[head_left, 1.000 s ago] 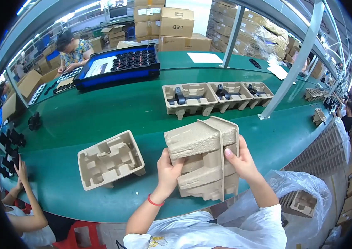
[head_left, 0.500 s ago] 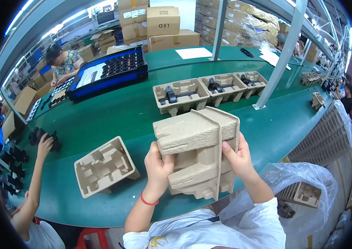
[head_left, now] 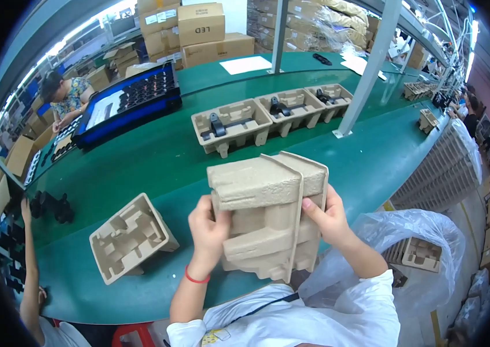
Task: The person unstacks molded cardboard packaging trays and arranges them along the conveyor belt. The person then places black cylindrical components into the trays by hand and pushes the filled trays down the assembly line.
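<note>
Between my two hands are nested pulp trays (head_left: 262,217), seemingly two, tilted on their side with the rims toward my right. My left hand (head_left: 206,231) is closed on their left side, fingertips partly hidden behind the pulp. With the thumb on the rim, my right hand (head_left: 327,217) grips the right side. To the left, a single pulp tray (head_left: 132,238) rests on the green bench with its hollows facing up. Beyond my hands stands a row of three pulp trays (head_left: 233,120), each with a black part (head_left: 218,125) inside.
Black parts (head_left: 54,207) stand at the left, near a co-worker's arm (head_left: 30,248). A blue bin (head_left: 135,104) of black pieces is farther back, beside another person. A metal post (head_left: 366,75) rises from the bench (head_left: 199,179). A plastic bag (head_left: 430,231) with trays is at lower right.
The camera view has turned slightly to the right. The co-worker's hand at the left has left the black parts and moved farther left. My hands keep their hold on the trays.
</note>
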Demonstrator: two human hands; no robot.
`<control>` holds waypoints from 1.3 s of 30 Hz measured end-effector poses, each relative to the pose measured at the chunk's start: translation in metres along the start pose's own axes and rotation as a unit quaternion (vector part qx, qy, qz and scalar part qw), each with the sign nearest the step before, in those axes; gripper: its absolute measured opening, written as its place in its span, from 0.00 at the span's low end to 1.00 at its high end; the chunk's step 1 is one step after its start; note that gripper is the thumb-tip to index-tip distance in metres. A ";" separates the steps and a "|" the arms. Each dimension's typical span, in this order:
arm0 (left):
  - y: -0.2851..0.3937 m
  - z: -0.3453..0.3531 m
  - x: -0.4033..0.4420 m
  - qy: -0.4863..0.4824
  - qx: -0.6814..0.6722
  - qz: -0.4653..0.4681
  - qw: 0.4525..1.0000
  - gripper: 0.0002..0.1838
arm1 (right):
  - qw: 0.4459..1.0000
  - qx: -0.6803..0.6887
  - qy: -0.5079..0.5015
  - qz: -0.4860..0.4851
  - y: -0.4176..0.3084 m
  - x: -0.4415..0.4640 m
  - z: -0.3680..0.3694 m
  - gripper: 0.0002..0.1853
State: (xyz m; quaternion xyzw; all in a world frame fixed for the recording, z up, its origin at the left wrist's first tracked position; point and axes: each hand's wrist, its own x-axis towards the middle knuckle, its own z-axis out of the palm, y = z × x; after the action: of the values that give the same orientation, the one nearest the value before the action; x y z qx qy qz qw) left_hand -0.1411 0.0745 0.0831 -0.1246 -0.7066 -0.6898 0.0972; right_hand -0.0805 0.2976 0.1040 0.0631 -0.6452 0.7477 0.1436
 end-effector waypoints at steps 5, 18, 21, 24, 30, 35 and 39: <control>-0.003 0.010 -0.006 0.062 0.001 0.124 0.990 0.07 | 0.997 -0.040 -0.059 -0.001 -0.019 0.006 -0.020 0.19; -0.040 0.008 0.002 0.007 0.008 -0.079 0.997 0.20 | 0.989 -0.020 -0.077 0.127 0.010 0.006 -0.007 0.31; -0.020 -0.005 -0.007 0.084 0.149 0.081 0.982 0.16 | 0.987 -0.024 -0.076 0.143 0.010 0.019 -0.009 0.27; 0.003 -0.014 -0.019 0.045 0.343 0.304 0.888 0.19 | 0.984 -0.069 -0.101 0.132 0.017 0.026 -0.008 0.24; -0.014 0.018 -0.026 -0.126 0.468 0.304 0.820 0.35 | 0.970 -0.147 -0.141 0.134 0.011 0.032 0.007 0.21; -0.017 0.022 -0.025 -0.146 0.429 0.275 0.848 0.34 | 0.944 -0.212 -0.182 0.179 0.007 0.040 0.008 0.19; -0.011 0.012 -0.022 -0.189 0.410 0.230 0.862 0.32 | 0.942 -0.193 -0.187 0.201 0.004 0.047 0.000 0.18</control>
State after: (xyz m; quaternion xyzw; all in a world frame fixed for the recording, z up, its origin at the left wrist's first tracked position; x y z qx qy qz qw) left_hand -0.1233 0.0854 0.0657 -0.3610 -0.8814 -0.2593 0.1600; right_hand -0.1266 0.3033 0.1132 0.0422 -0.7918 0.5967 -0.1232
